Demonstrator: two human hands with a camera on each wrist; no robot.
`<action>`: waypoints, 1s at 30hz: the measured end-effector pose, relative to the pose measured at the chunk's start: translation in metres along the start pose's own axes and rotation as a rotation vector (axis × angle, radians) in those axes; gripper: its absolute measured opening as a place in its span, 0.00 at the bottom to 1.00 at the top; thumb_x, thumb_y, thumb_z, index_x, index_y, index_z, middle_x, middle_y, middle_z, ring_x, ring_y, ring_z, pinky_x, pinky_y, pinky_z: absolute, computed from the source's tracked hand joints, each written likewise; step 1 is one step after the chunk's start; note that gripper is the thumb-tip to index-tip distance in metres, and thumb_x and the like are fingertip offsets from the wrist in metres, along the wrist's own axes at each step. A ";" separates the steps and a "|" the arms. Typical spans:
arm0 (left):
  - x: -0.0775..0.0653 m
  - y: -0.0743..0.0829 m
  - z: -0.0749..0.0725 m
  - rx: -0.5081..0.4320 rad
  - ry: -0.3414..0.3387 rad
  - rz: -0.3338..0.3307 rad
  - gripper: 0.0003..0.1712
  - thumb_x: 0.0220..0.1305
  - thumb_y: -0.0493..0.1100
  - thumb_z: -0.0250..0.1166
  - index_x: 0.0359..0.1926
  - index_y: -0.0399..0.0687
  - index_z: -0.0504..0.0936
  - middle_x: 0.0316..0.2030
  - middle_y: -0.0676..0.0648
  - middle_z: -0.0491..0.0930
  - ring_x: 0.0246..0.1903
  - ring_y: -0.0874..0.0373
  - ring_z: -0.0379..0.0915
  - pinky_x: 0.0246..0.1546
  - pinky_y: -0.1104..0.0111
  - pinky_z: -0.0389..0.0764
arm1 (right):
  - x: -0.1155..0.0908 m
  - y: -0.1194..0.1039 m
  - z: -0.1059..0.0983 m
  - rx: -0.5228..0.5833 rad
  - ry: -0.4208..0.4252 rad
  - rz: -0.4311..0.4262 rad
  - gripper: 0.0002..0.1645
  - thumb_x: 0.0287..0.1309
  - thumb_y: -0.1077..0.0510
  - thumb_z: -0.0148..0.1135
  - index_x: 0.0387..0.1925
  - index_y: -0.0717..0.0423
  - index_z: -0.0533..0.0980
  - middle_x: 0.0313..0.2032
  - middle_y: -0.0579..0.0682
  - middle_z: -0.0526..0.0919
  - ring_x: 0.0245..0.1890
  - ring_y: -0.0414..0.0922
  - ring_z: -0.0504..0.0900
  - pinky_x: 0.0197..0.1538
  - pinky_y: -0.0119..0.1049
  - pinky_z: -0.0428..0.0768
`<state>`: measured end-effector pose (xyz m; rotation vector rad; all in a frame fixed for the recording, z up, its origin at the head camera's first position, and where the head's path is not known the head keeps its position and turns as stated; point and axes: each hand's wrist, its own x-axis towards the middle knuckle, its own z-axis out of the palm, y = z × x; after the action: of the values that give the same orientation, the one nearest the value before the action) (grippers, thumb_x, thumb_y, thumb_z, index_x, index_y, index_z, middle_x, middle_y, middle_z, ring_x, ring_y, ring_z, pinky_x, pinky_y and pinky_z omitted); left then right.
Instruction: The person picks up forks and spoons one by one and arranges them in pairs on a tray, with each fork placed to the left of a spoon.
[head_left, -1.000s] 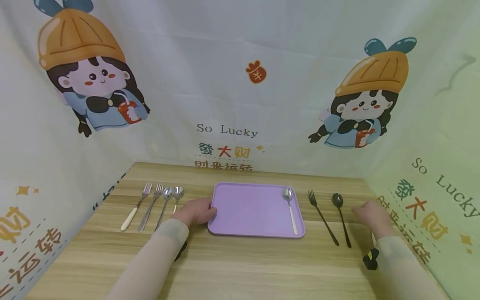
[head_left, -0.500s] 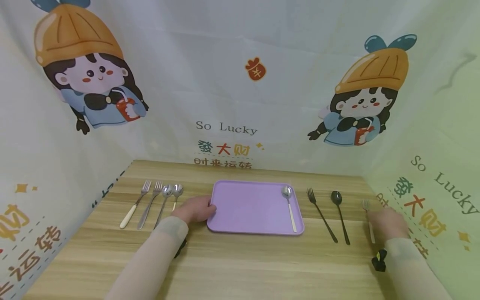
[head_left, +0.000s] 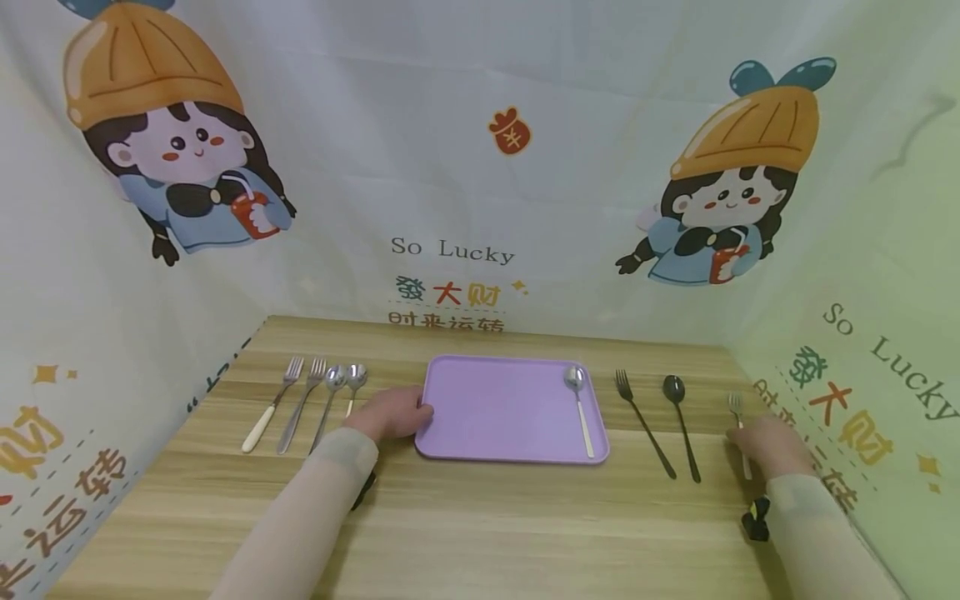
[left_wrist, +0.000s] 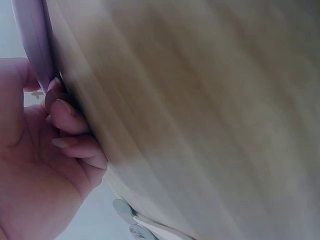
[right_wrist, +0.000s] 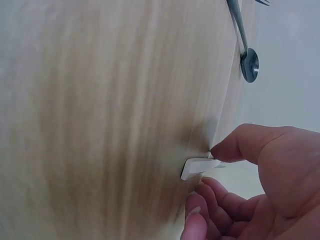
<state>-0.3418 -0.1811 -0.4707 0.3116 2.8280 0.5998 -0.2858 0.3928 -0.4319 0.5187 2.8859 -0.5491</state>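
Note:
In the head view my left hand (head_left: pixel 388 412) grips the left rim of a purple tray (head_left: pixel 495 408). The left wrist view has the thumb over the tray edge (left_wrist: pixel 36 40) and the other fingers curled beneath. A silver spoon (head_left: pixel 579 412) with a white handle lies inside the tray at its right end. At the far right my right hand (head_left: pixel 772 442) is at a white-handled fork (head_left: pixel 736 407) that lies on the table. Seen from the right wrist, thumb and curled fingers bracket the fork's handle (right_wrist: pixel 197 168), thumb tip right against it. The hand partly covers the fork.
A black fork (head_left: pixel 645 425) and a black spoon (head_left: pixel 681 427) lie between the tray and my right hand. Left of the tray are two forks (head_left: pixel 272 404) (head_left: pixel 302 406) and two spoons (head_left: pixel 327 407) (head_left: pixel 356 377). Printed cloth (head_left: pixel 585 208) walls the wooden table (head_left: pixel 525 525).
My right hand first moves right across the white-handled fork, then slightly back left, its thumb now left of the handle. My left hand stays on the tray rim.

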 end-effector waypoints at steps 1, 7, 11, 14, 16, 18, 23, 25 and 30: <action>0.003 -0.003 0.001 -0.002 0.003 -0.001 0.15 0.75 0.54 0.55 0.45 0.49 0.81 0.39 0.46 0.84 0.40 0.50 0.78 0.49 0.53 0.81 | 0.000 0.000 0.000 0.000 0.001 -0.004 0.30 0.74 0.49 0.58 0.44 0.81 0.78 0.40 0.76 0.82 0.39 0.64 0.82 0.44 0.55 0.83; 0.013 -0.011 0.004 -0.006 -0.001 0.005 0.18 0.75 0.55 0.54 0.49 0.49 0.82 0.43 0.46 0.86 0.42 0.50 0.79 0.54 0.50 0.82 | 0.001 -0.003 -0.002 0.003 0.027 -0.012 0.25 0.72 0.50 0.60 0.33 0.73 0.80 0.34 0.69 0.82 0.35 0.60 0.80 0.39 0.50 0.81; 0.023 -0.019 0.007 0.010 0.009 0.020 0.20 0.75 0.55 0.53 0.51 0.48 0.83 0.45 0.45 0.87 0.43 0.49 0.80 0.54 0.48 0.83 | 0.001 -0.007 -0.003 -0.009 0.064 -0.035 0.23 0.71 0.51 0.61 0.28 0.68 0.79 0.32 0.68 0.82 0.34 0.60 0.81 0.38 0.51 0.82; 0.031 -0.025 0.010 0.013 0.013 0.019 0.20 0.75 0.56 0.53 0.51 0.49 0.84 0.46 0.45 0.88 0.43 0.49 0.81 0.56 0.47 0.83 | 0.000 -0.009 -0.002 -0.009 0.084 -0.039 0.23 0.70 0.51 0.62 0.24 0.64 0.77 0.30 0.66 0.82 0.32 0.60 0.80 0.36 0.50 0.81; 0.035 -0.027 0.013 0.011 0.012 0.009 0.21 0.75 0.57 0.54 0.52 0.49 0.84 0.47 0.45 0.88 0.44 0.49 0.81 0.58 0.47 0.83 | -0.001 -0.010 -0.002 -0.007 0.088 -0.037 0.23 0.70 0.51 0.62 0.22 0.63 0.76 0.28 0.65 0.81 0.32 0.59 0.80 0.35 0.50 0.80; 0.032 -0.025 0.012 0.009 -0.002 0.003 0.21 0.75 0.57 0.55 0.52 0.49 0.84 0.47 0.45 0.88 0.45 0.49 0.81 0.59 0.47 0.82 | 0.000 -0.009 -0.002 -0.009 0.086 -0.043 0.23 0.69 0.51 0.62 0.22 0.62 0.75 0.28 0.64 0.81 0.31 0.59 0.79 0.35 0.50 0.80; 0.027 -0.023 0.009 0.007 -0.025 -0.017 0.20 0.75 0.57 0.55 0.50 0.49 0.83 0.46 0.45 0.86 0.44 0.49 0.79 0.56 0.50 0.82 | 0.002 -0.006 -0.004 0.004 0.067 -0.090 0.21 0.68 0.53 0.62 0.21 0.60 0.74 0.27 0.62 0.81 0.30 0.57 0.79 0.35 0.48 0.80; 0.027 -0.022 0.009 0.002 -0.021 -0.023 0.19 0.74 0.56 0.55 0.49 0.50 0.83 0.45 0.45 0.86 0.44 0.49 0.78 0.56 0.50 0.81 | 0.003 -0.005 -0.005 0.013 0.058 -0.101 0.21 0.68 0.54 0.62 0.20 0.58 0.72 0.25 0.59 0.81 0.29 0.55 0.79 0.33 0.46 0.79; 0.024 -0.021 0.008 -0.006 -0.013 -0.031 0.18 0.74 0.55 0.54 0.49 0.51 0.83 0.45 0.46 0.86 0.44 0.49 0.79 0.58 0.50 0.81 | 0.006 -0.006 -0.007 0.015 0.040 -0.091 0.21 0.69 0.55 0.62 0.20 0.57 0.72 0.25 0.57 0.79 0.27 0.52 0.77 0.32 0.43 0.77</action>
<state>-0.3660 -0.1907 -0.4905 0.2693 2.8128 0.5973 -0.2942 0.3919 -0.4252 0.4063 2.9579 -0.5798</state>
